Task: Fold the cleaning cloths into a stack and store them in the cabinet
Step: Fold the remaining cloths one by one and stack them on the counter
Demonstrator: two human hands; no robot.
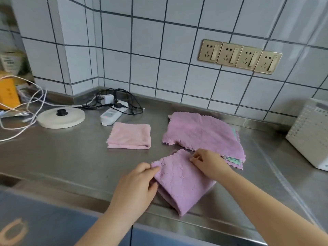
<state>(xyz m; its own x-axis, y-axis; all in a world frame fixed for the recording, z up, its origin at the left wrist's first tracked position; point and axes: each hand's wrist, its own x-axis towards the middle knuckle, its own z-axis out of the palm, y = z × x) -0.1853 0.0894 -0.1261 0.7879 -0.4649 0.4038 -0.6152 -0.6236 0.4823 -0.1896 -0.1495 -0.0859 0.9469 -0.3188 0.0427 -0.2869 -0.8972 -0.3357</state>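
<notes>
Both hands pinching the purple cloth [179, 183] at the worktop [71, 157] edge: left hand [136, 189] on its left corner, right hand [209, 164] on top. Soft, light, floppy; best held by corners. Behind: folded pink cloth [129, 136], unfolded pile [202, 134].

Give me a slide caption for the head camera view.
Both hands fold a purple cloth on the steel counter.
</notes>
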